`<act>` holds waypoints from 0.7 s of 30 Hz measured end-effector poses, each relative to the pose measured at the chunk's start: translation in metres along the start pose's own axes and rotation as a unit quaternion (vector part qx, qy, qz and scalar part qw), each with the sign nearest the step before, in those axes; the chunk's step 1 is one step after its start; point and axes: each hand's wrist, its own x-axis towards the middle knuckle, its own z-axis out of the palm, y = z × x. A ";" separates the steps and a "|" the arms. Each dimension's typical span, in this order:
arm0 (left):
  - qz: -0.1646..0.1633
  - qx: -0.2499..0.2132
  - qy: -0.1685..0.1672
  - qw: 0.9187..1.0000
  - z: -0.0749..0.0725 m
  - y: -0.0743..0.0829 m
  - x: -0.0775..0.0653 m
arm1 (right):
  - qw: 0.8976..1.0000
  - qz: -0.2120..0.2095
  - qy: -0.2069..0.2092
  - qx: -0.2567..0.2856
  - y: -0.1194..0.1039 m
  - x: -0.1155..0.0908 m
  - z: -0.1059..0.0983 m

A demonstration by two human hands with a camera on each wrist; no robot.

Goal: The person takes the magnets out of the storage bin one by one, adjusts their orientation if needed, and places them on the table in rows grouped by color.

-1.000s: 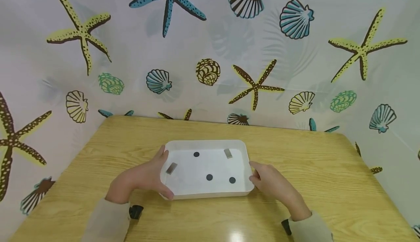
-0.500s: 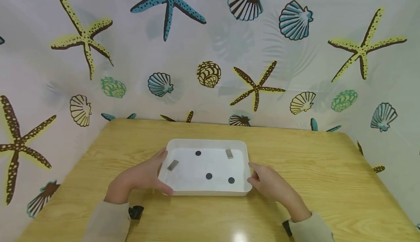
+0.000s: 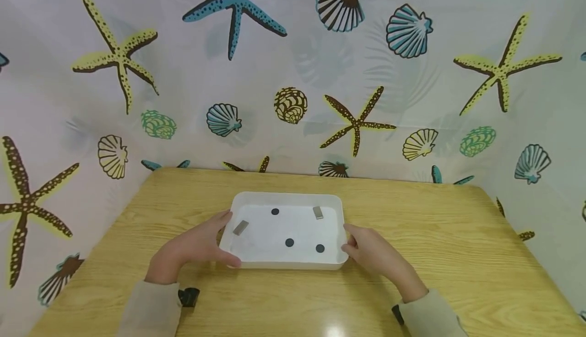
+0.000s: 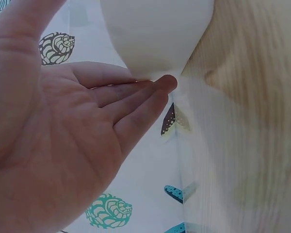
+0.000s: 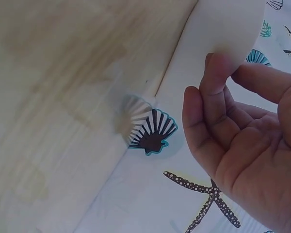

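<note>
The left hand (image 3: 198, 245) clasps and right hand (image 3: 370, 248) pinches the white tray (image 3: 262, 238), seemingly steadying it, next needing level handling.

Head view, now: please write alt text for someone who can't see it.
A person's left hand and right hand hold a shallow white tray by its short ends at a wooden table. Three dark discs and two grayish rectangular pieces lie in it; a cloth printed with shells and starfish hangs behind.
</note>
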 end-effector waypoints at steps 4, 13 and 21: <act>0.007 0.007 0.011 1.000 -0.001 -0.006 0.001 | 1.000 0.002 -0.001 0.000 -0.004 0.003 0.002; 0.002 0.006 0.019 1.000 -0.004 -0.011 0.003 | 1.000 0.006 0.001 0.002 -0.009 0.006 0.004; 0.007 0.015 0.019 1.000 -0.005 -0.007 0.000 | 1.000 0.011 -0.004 -0.009 -0.009 0.008 0.005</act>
